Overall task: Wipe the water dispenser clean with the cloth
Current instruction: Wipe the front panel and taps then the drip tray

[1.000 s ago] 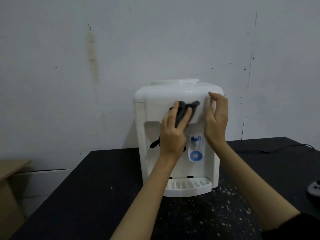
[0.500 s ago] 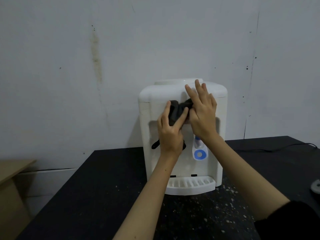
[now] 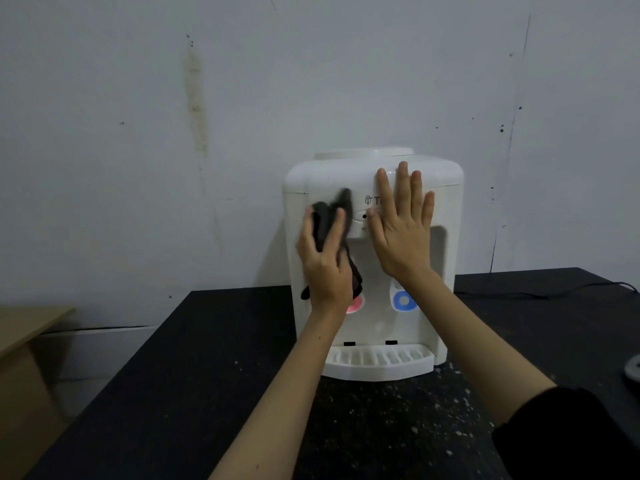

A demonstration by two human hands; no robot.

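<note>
A white tabletop water dispenser (image 3: 446,209) stands on a black table against the wall, with a red tap, a blue tap (image 3: 403,301) and a drip tray (image 3: 379,362) at its foot. My left hand (image 3: 323,268) grips a dark cloth (image 3: 327,220) and holds it against the upper left of the front panel; a strip of the cloth hangs below my palm. My right hand (image 3: 403,230) lies flat with straight fingers on the front panel's upper right, beside the logo.
The black table (image 3: 194,393) is speckled with pale crumbs in front of the dispenser. A black cable (image 3: 540,294) runs along the table's back right. A brown box (image 3: 24,358) sits at the left, and a grey round object (image 3: 633,370) at the right edge.
My left hand slid the cloth leftwards across the front panel, uncovering the logo. My right hand came from the dispenser's right side onto the front and now lies flat there.
</note>
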